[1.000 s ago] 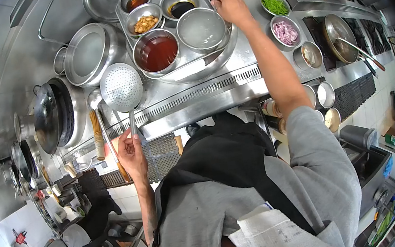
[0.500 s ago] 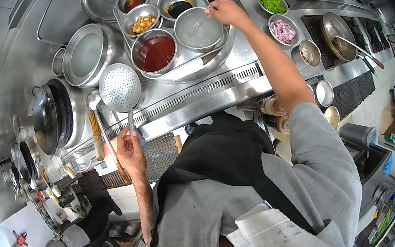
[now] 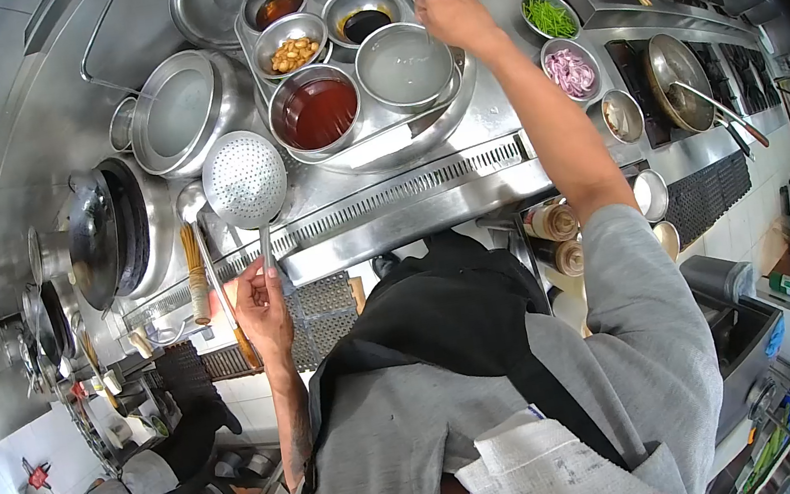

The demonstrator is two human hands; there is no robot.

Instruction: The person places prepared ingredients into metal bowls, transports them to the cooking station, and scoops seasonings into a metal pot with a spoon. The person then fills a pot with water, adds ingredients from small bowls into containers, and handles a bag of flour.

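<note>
My left hand (image 3: pixel 264 311) grips the handle of a round perforated skimmer (image 3: pixel 245 179), its dish held up over the counter's front edge. My right hand (image 3: pixel 456 18) is closed at the right rim of a metal bowl of cloudy pale liquid (image 3: pixel 404 66). Something thin seems to show under its fingertips, too small to name. Left of that bowl stands a bowl of dark red liquid (image 3: pixel 315 109). Behind are a bowl of peeled garlic-like cloves (image 3: pixel 294 54) and a bowl of dark sauce (image 3: pixel 366 24). These bowls share a metal tray (image 3: pixel 379 146).
A large pot (image 3: pixel 177 111) stands left, with a ladle (image 3: pixel 191 201) and a bamboo brush (image 3: pixel 194 275) near it. On the right are chopped greens (image 3: pixel 548 15), sliced onion (image 3: pixel 571 73) and a wok (image 3: pixel 678 84) on a burner. Another person (image 3: pixel 136 486) works at lower left.
My right hand has moved slightly up and away from the bowl of cloudy liquid. The view has shifted a little; my left hand keeps its hold on the skimmer.
</note>
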